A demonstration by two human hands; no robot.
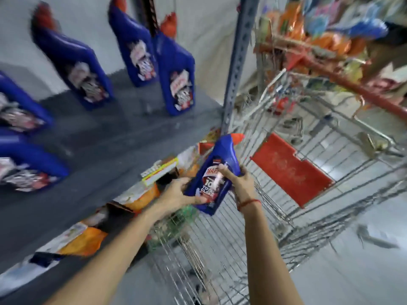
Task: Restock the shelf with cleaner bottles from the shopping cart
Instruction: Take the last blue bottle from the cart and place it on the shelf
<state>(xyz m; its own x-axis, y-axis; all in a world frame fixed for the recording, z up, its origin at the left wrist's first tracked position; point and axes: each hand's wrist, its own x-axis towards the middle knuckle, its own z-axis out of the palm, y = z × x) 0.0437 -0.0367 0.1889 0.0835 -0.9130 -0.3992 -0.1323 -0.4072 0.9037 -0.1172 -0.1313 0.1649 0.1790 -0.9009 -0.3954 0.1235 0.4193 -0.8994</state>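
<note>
A blue cleaner bottle (214, 172) rides above the shopping cart (275, 216), at five o'clock from the shelf (105, 137); tilted, it could slip or topple shelved bottles (176, 78); left hand (176, 194) cups its base, right hand (239, 182) clamps its side; both arms outstretched.

The bottle (217, 170) is glossy blue plastic with a shiny printed label and an orange-red plastic cap. The cart (275, 216) is bare bright metal wire, its flap (290, 172) matt red plastic. The shelf (105, 139) looks matt grey, its post (239, 62) dull perforated metal. Packets (83, 241) below look glossy.
</note>
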